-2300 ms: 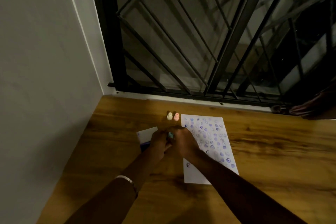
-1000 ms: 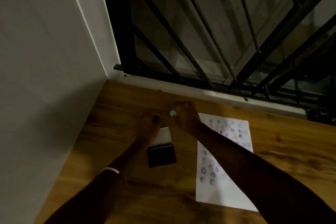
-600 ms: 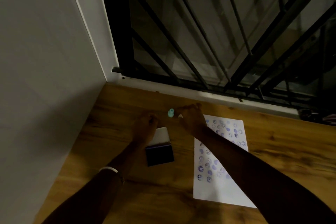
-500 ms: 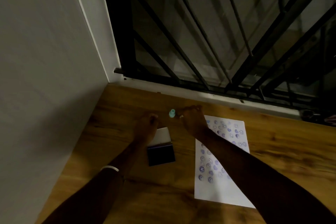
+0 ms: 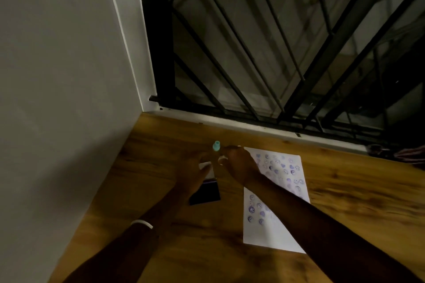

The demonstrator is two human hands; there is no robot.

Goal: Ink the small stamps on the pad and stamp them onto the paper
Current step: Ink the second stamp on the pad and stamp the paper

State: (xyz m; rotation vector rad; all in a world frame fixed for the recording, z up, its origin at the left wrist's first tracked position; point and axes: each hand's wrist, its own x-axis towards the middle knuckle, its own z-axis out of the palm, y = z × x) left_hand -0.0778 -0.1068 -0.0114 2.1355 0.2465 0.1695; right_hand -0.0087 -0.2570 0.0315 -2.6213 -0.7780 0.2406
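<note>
Change since half a second ago: your left hand (image 5: pixel 192 173) has slid forward over the ink pad's open white lid, and the small teal plastic stamp (image 5: pixel 216 146) stands where it stood, free of your fingers.
Landmark: the dark square ink pad (image 5: pixel 205 193), lying open on the wooden bench (image 5: pixel 345 202) with its white lid (image 5: pixel 205 165) hinged up at the far edge.
Teal stamp: upright on the bench just beyond the ink pad's lid, towards the window; nothing grips it.
Right hand (image 5: pixel 238 164): just right of the ink pad's lid, fingers curled inward with pale nails showing; you cannot tell from this dim view whether it pinches another stamp.
Left hand: over the far part of the ink pad, fingers loosely bent above the lid; whether it presses or holds the lid cannot be told.
Left wrist: a white band (image 5: pixel 141 223), nearer you than the ink pad.
Paper: the white sheet (image 5: pixel 266 234) lies flat to the right of the ink pad, not touching it, dotted with purple and blue round prints; your right forearm crosses it.
Beyond the ink pad: a black metal window grille (image 5: pixel 230 53) and, to the left, a plain grey wall (image 5: pixel 57 76).
</note>
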